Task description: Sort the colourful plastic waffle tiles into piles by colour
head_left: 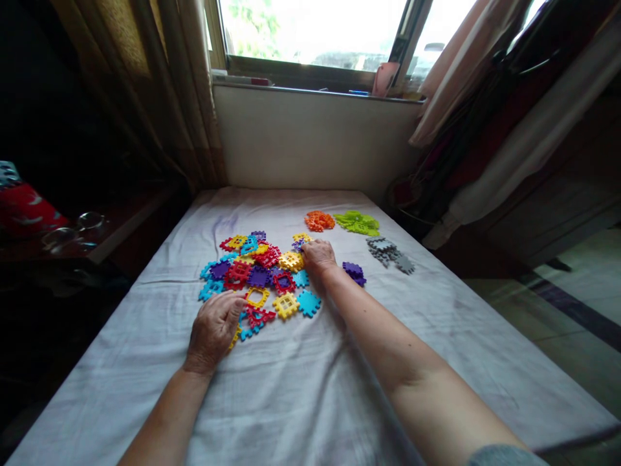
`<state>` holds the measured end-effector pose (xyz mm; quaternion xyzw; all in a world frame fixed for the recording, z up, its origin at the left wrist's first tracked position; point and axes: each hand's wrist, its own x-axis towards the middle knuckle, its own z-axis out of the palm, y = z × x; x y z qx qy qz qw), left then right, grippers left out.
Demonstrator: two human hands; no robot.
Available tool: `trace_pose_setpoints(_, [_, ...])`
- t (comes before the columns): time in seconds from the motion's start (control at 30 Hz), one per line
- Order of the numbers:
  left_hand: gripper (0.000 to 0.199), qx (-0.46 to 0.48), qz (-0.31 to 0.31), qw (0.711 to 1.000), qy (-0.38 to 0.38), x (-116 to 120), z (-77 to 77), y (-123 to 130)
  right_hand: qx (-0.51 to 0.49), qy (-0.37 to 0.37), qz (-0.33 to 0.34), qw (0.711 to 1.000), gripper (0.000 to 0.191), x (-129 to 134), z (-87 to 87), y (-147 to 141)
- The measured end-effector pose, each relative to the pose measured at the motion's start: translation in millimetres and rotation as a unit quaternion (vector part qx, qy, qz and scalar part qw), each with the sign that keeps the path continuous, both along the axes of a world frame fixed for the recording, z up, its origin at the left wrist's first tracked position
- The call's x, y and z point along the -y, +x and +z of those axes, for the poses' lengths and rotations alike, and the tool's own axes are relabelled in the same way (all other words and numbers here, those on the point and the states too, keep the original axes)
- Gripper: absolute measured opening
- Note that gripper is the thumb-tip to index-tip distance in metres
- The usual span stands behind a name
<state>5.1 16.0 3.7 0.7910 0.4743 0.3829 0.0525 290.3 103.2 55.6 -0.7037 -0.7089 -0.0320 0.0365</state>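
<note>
Interlocking plastic pieces in red, yellow, blue and purple lie in a mixed heap, with a purple piece (pixel 259 276) near its middle. My left hand (pixel 216 327) rests at the heap's near left edge, fingertips by a yellow frame piece (pixel 257 297) and a red triangular piece (pixel 261 316); its fingers are bent and partly hidden. At the heap's right edge, my right hand (pixel 319 254) has its fingers closed at a small purple piece (pixel 299 245), beside yellow pieces (pixel 291 261). Whether it grips that piece is hard to see.
Separate piles of orange pieces (pixel 319 221), green pieces (pixel 358 222), grey pieces (pixel 389 253) and purple pieces (pixel 354 272) lie right of the heap on the white cloth (pixel 301 408). Behind stand a wall and window; a curtain hangs left, clothes right.
</note>
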Motion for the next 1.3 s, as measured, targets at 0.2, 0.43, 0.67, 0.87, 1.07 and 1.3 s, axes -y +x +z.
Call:
trace_pose_setpoints(0.2, [0.044,0.014,-0.001,1.0,-0.003,0,2.5,-1,-0.039,0.052,-0.065,0.996,0.039,5,4.8,22])
trace_pose_setpoints(0.43, [0.044,0.005,-0.012,1.0,0.007,-2,1.3,2,-0.149,0.098,-0.169,0.969,0.037,27,6.6,78])
trace_pose_setpoints(0.67, [0.045,0.016,0.002,1.0,0.007,-2,2.5,0,-0.07,0.04,0.018,0.997,0.038,23,6.1,26])
trace_pose_setpoints(0.87, [0.043,0.033,0.007,0.999,-0.002,-3,1.9,-1,-0.031,0.001,-0.02,0.999,0.031,11,3.4,-1])
trace_pose_setpoints(1.07, [0.044,0.027,-0.005,1.0,-0.005,-4,-0.8,1,-0.083,0.012,-0.102,0.991,0.038,31,7.8,36])
trace_pose_setpoints(1.3, [0.046,0.018,0.002,1.0,0.005,-4,-0.5,-1,-0.106,0.034,-0.084,0.99,0.036,56,7.6,49])
